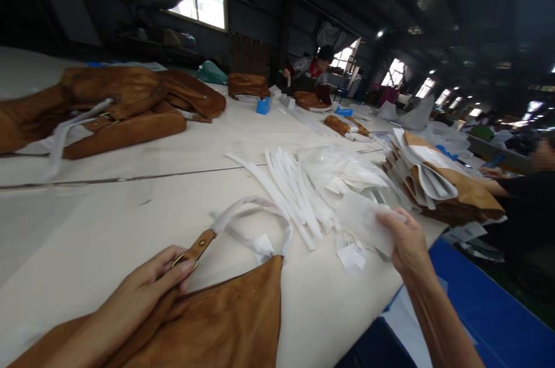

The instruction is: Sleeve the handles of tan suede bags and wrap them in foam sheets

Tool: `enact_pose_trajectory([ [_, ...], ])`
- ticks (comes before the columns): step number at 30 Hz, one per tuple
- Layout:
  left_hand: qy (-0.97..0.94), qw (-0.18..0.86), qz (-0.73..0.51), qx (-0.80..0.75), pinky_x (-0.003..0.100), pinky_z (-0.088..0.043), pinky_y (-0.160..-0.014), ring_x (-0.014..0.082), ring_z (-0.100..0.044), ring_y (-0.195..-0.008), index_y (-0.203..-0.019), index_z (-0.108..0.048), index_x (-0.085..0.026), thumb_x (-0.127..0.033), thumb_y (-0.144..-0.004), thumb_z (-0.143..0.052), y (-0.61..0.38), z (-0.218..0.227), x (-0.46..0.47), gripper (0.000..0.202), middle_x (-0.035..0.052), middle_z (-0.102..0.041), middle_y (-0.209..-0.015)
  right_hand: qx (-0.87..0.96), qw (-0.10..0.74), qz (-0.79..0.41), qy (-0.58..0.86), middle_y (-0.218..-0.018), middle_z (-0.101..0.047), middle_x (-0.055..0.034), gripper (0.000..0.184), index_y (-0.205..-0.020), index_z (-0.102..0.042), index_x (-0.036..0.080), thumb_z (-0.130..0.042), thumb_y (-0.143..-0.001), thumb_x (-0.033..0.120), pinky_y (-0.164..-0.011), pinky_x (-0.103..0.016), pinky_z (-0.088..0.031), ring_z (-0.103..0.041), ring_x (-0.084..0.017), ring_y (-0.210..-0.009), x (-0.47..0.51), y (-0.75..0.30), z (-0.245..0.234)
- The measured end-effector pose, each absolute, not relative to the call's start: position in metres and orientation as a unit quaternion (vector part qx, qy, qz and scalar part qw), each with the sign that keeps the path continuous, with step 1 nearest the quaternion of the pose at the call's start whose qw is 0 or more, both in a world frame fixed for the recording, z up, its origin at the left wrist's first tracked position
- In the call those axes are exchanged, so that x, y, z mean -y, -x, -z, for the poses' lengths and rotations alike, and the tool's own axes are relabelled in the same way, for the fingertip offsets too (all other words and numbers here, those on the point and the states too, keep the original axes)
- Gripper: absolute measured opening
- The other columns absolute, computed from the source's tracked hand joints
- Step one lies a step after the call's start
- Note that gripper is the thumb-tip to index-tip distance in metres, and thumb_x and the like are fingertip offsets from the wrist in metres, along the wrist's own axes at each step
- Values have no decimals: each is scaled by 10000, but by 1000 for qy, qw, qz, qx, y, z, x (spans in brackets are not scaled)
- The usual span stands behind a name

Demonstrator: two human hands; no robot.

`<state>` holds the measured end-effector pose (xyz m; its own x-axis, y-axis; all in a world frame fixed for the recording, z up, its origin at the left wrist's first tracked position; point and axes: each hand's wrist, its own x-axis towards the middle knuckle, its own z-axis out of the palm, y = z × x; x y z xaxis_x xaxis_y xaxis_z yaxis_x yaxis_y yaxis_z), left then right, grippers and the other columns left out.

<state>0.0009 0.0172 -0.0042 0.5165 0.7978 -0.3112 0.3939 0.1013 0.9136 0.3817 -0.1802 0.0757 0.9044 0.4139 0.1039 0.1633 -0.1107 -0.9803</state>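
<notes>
Brown bag [234, 316] lies at the near side of the white table [99, 235], its wrapped strap [288, 235] looping above it. From here I see the worker's left hand [158, 275] with fingers closed on the strap's metal buckle [196, 266]; the right hand [407, 241] pinches a thin white sheet [364, 219]. White strips [295, 192] lie just beyond the strap, more brown bags [125, 131] farther off.

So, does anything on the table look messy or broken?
A bit messy, yes: the white strips lie in a loose, uneven fan beside crumpled plastic. There's also a small dark mark on the pale table; I can't tell if it's a tear or a smudge. Nothing looks spilled.
</notes>
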Motion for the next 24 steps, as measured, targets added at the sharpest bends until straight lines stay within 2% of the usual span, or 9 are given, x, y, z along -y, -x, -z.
enact_pose_trajectory([
  [2, -632, 597, -189, -457, 272, -389, -478, 173, -464, -512, -805, -555, -234, -741, -656, -619, -2, -5, -14, 532, -30, -530, -588, 157, 684, -238, 672, -585, -541, 58, 386, -714, -435, 237, -773, -555, 333, -499, -261, -434, -514, -137, -498, 179, -351, -76],
  [5, -643, 591, -223, -433, 247, -353, -539, 155, -471, -558, -815, -549, -206, -670, -700, -626, 0, -13, -9, 485, -23, -575, -620, 155, 650, -375, 642, -584, -527, 62, 410, -717, -463, 230, -816, -557, 363, -497, -253, -431, -502, -132, -505, 163, -302, -63],
  [9, -627, 610, -264, -406, 241, -330, -573, 140, -466, -578, -850, -547, -190, -567, -782, -606, 4, -17, 0, 388, -20, -595, -640, 280, 568, -387, 670, -613, -541, 44, 321, -745, -542, 210, -750, -627, 425, -530, -251, -409, -499, -144, -573, 129, -246, -38],
  [13, -632, 604, -291, -388, 237, -310, -577, 124, -439, -572, -863, -547, -181, -494, -845, -581, 7, -20, 5, 316, -21, -600, -645, 380, 508, -379, 673, -668, -622, 6, 298, -836, -627, 184, -657, -651, 416, -582, -291, -418, -541, -186, -626, 94, -208, -17],
  [15, -637, 602, -303, -373, 238, -311, -587, 121, -438, -583, -849, -544, -178, -466, -864, -571, 9, -20, 6, 289, -21, -599, -654, 377, 523, -393, 656, -694, -652, -5, 293, -859, -647, 179, -634, -664, 398, -618, -305, -434, -564, -199, -657, 79, -192, -8],
  [19, -639, 611, -313, -347, 239, -326, -604, 119, -447, -595, -850, -543, -176, -455, -880, -557, 10, -19, 6, 282, -28, -587, -658, 275, 617, -461, 576, -737, -687, -8, 226, -850, -648, 192, -646, -682, 343, -669, -322, -488, -611, -211, -701, 55, -155, 1],
  [24, -640, 598, -321, -359, 256, -363, -630, 141, -486, -642, -813, -545, -175, -463, -826, -580, 9, -15, 6, 290, -27, -546, -670, 162, 671, -580, 433, -740, -705, -22, 201, -822, -675, 181, -729, -644, 256, -766, -380, -558, -667, -221, -726, 46, -118, 0],
])
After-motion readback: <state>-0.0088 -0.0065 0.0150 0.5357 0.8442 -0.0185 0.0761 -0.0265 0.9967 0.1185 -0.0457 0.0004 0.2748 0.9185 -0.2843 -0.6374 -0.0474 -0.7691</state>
